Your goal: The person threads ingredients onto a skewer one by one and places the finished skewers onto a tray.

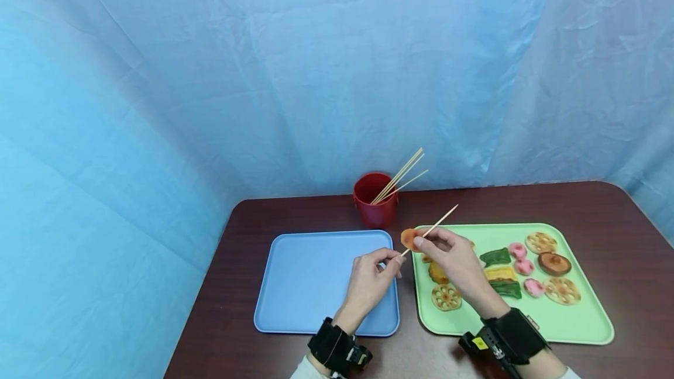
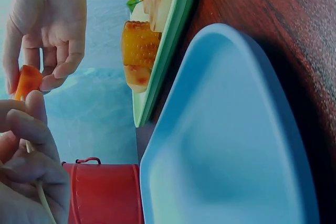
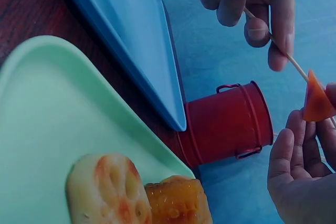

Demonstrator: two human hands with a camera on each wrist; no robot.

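Observation:
Above the gap between the two trays, my left hand [image 1: 371,276] pinches a thin wooden skewer [image 1: 442,220] near its lower end. My right hand [image 1: 457,262] grips an orange carrot slice [image 1: 408,240] between thumb and fingers. The skewer runs through the slice, and its far end sticks out to the upper right past my right fingers. In the right wrist view the carrot slice [image 3: 318,100] sits on the stick just beyond the left fingertips. The left wrist view has the slice [image 2: 28,81] between both hands, well above the trays.
A blue tray [image 1: 321,285] lies on the left of the dark table [image 1: 221,332]. The green tray [image 1: 558,326] on the right carries lotus root slices [image 1: 562,290], corn [image 2: 140,45], a mushroom [image 1: 554,264], and green, yellow and pink pieces. Behind them, a red bucket [image 1: 376,215] holds several skewers [image 1: 402,175].

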